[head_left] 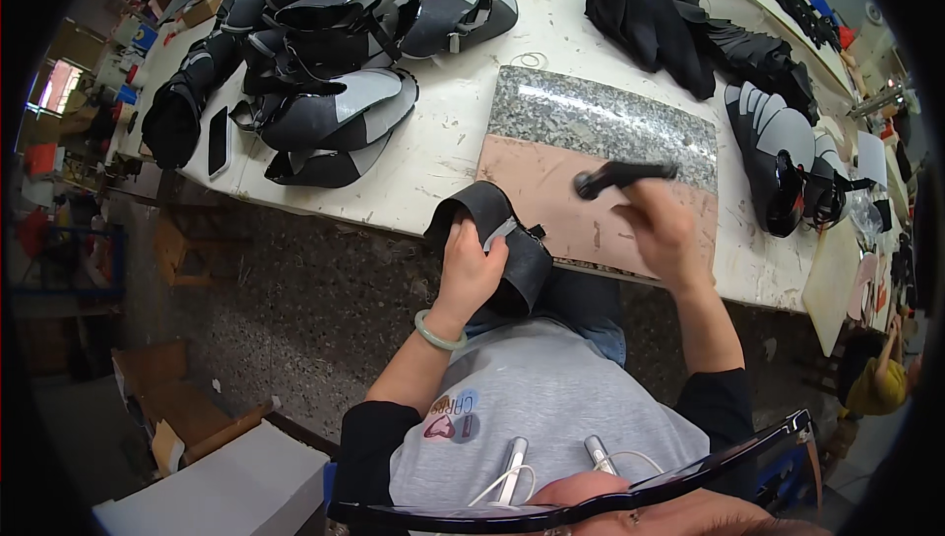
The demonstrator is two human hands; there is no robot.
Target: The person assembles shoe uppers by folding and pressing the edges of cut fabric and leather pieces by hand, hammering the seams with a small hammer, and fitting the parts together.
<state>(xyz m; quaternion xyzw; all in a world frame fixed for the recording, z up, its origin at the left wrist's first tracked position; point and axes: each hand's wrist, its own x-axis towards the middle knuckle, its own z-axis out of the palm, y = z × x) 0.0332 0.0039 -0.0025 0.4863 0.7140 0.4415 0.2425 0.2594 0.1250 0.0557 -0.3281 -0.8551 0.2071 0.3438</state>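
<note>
We judge the black piece [527, 265] light, springy, best rim-held; left hand [472, 265] clasps it, right hand [665, 231] a dark tool [626, 176].

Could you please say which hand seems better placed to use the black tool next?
Likely the right hand: it holds the long black tool over the flat pinkish-tan pad, while the left hand is occupied gripping the curved black piece.

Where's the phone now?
In the head view, the phone lies at left on the white table, beside black and grey padded pieces.
</note>
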